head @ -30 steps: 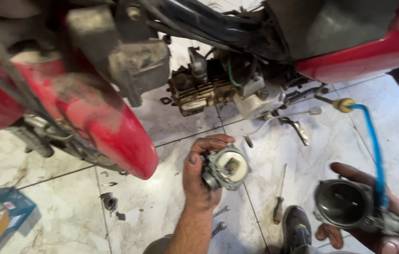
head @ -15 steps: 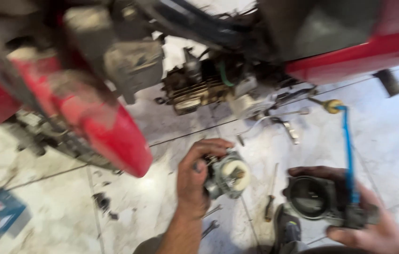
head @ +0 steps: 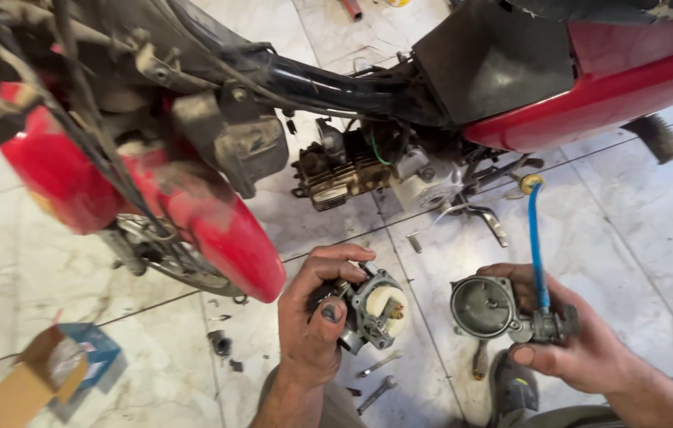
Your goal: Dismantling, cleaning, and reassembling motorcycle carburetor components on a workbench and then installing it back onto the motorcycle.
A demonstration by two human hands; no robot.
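My left hand (head: pixel 314 317) grips a grey metal carburetor body (head: pixel 372 309) with its cream float facing up. My right hand (head: pixel 582 349) holds the round metal float bowl (head: pixel 485 306) by its fitting, open side up. A blue hose (head: pixel 536 246) with a yellow end rises from that fitting. Both hands are greasy and held low over the pale tiled floor (head: pixel 653 222), about a hand's width apart. Above them stands a red motorcycle (head: pixel 574 87) with its engine (head: pixel 344 170) exposed.
The red front fender (head: pixel 225 238) hangs just left of my left hand. A small open cardboard box (head: pixel 51 372) lies at the lower left. Wrenches (head: pixel 376 380), a screwdriver (head: pixel 479 361) and small loose parts (head: pixel 220 345) lie on the tiles between my arms. A shoe (head: pixel 515 392) shows near my right wrist.
The view has shifted and steadied. My right hand has brought the float bowl up and leftward, nearer the carburetor body. My left hand keeps its grip.
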